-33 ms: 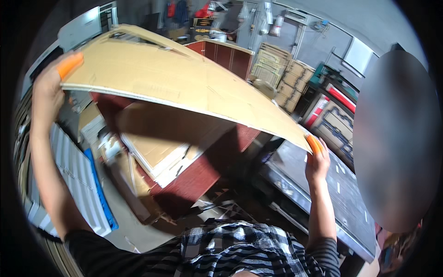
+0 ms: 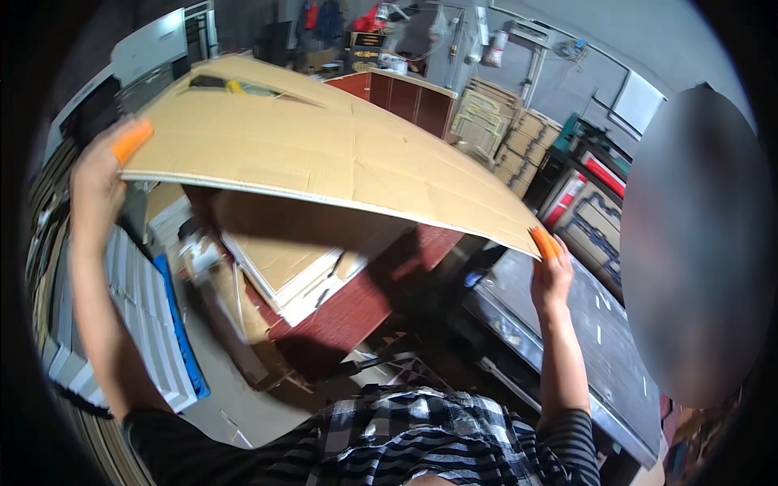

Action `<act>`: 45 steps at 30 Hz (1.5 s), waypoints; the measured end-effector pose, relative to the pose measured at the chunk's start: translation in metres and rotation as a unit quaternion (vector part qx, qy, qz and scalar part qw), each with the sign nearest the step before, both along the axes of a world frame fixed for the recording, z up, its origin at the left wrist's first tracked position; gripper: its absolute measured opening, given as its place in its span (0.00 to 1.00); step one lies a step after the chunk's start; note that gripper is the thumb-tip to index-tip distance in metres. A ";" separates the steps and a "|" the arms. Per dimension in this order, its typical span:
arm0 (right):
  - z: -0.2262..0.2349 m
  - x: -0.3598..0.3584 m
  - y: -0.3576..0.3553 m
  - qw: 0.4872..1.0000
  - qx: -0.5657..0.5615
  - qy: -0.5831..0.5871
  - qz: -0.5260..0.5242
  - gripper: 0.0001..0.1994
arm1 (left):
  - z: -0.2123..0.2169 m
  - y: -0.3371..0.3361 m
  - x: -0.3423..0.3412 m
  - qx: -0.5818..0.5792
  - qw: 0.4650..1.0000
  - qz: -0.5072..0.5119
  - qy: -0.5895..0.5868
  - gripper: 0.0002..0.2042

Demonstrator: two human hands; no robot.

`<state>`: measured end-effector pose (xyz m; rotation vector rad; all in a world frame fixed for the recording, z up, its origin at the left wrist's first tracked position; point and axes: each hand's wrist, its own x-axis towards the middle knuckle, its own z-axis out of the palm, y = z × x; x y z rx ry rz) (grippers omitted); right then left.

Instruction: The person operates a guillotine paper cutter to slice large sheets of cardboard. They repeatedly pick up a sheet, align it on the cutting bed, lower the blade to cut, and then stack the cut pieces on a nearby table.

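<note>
A large tan cardboard sheet is held up at about arm's length, bowed across the middle, with a cut-out slot near its far left part. Closed on its near left corner is my left hand, an orange cover over a finger. At the near right corner my right hand pinches the edge, also with orange on the fingers. Below the sheet, partly hidden and in its shadow, a stack of cardboard sheets with white edges lies on a dark red surface.
To the right stands a grey-topped metal table, with a blurred shape beyond it. Bundled white sheets are piled on the left beside a blue strip. Cut cardboard panels lean near the back wall.
The sheet's left corner has dipped a little with my left hand, while my right hand has risen slightly. The whole view has shifted a bit. Both hands keep their hold.
</note>
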<state>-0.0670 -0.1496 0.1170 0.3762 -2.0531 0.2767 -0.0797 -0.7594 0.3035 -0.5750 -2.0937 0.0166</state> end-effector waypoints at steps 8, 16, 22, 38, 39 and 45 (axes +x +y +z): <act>-0.085 -0.196 -0.074 0.992 0.034 -0.084 -0.090 0.24 | -0.279 -0.012 0.015 0.149 0.976 0.153 -0.036 0.17; -0.230 -0.263 -0.109 0.686 -0.654 -0.312 0.072 0.20 | -0.314 0.119 -0.036 0.191 0.937 0.228 -0.182 0.27; -0.192 -0.272 -0.178 0.629 -0.738 -0.189 0.157 0.07 | -0.334 0.105 0.034 0.213 0.934 0.107 -0.265 0.28; -0.209 -0.320 -0.199 0.799 -0.478 -0.355 -0.085 0.28 | -0.389 0.035 -0.112 0.648 0.697 0.039 -0.305 0.41; -0.205 -0.320 -0.208 0.798 -0.488 -0.341 -0.096 0.30 | -0.380 0.039 -0.120 0.652 0.693 0.038 -0.305 0.42; -0.160 -0.302 -0.236 0.663 -0.672 -0.312 0.106 0.21 | -0.379 0.018 -0.144 0.504 0.754 0.276 -0.318 0.41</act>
